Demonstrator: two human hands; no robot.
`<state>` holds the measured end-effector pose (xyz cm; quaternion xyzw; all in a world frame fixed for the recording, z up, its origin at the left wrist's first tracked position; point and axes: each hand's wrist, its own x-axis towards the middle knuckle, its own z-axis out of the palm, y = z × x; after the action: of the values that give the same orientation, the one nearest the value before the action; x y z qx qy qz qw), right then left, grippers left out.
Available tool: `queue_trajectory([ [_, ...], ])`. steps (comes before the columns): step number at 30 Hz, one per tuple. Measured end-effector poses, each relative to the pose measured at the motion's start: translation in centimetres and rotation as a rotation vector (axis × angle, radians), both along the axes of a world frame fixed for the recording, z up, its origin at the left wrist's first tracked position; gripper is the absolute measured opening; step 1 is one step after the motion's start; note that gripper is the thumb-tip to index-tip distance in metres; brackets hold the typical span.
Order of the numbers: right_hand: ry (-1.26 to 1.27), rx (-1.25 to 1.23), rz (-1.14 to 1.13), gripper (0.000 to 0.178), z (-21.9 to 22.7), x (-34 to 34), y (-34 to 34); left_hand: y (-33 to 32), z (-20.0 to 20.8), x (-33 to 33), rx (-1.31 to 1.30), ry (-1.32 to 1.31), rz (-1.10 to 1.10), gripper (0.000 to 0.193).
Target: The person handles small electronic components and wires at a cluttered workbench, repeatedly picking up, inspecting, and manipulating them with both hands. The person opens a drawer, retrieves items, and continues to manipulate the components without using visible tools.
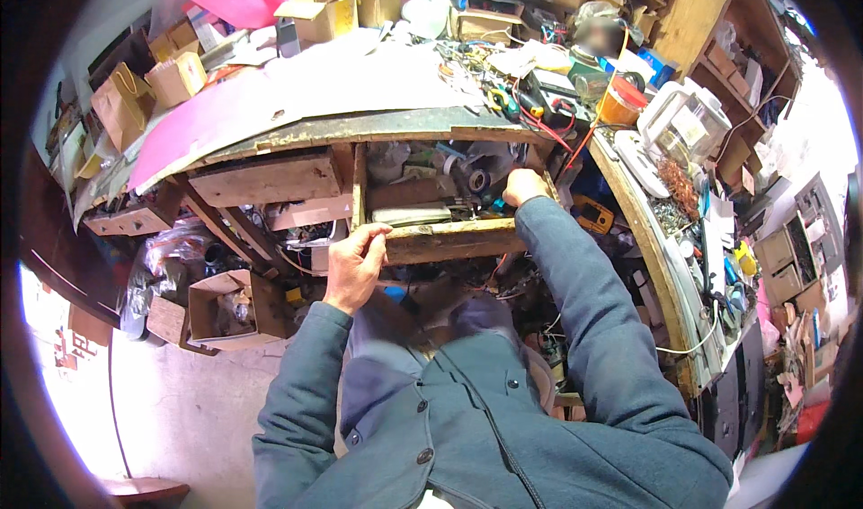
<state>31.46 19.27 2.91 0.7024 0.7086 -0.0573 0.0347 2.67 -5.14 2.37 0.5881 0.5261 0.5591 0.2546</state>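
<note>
A wooden drawer [454, 239] is pulled out from under the workbench in front of me. My left hand [353, 266] is closed at the left corner of its front board, thumb and fingers together on the edge. Over the drawer's right side, my right hand [524, 187] is closed with its knuckles up; whatever its fingers hold is hidden below them. Inside the drawer lie a roll of tape [477, 181], a pale flat box [412, 214] near the front, clear plastic bags [388, 163] and small loose parts.
Pink and white sheets [297, 87] cover the bench top. Pliers [503, 103], wires and an orange tub [622, 102] crowd its right part. A yellow multimeter [593, 214] sits below, right of the drawer. An open cardboard box [235, 309] stands at lower left.
</note>
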Motion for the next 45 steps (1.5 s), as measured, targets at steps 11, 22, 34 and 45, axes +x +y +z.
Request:
queue_trajectory([
  [11,0.119,0.175,0.017,0.031,0.0,1.1,-0.1,3.7,0.7,1.2,0.022,0.070,-0.004,0.017],
  [22,0.792,0.396,0.177,0.020,1.6,4.5,-2.7,9.2,-0.2,1.6,-0.173,-0.271,-0.166,0.017],
  [34,1.773,-0.084,0.388,0.008,3.6,-4.5,-7.4,8.4,0.1,-0.3,-0.268,-0.428,-0.242,0.016],
  [45,1.642,-0.246,0.363,0.023,2.4,-9.4,-10.5,8.1,0.5,-0.3,-0.225,-0.454,-0.197,0.022],
])
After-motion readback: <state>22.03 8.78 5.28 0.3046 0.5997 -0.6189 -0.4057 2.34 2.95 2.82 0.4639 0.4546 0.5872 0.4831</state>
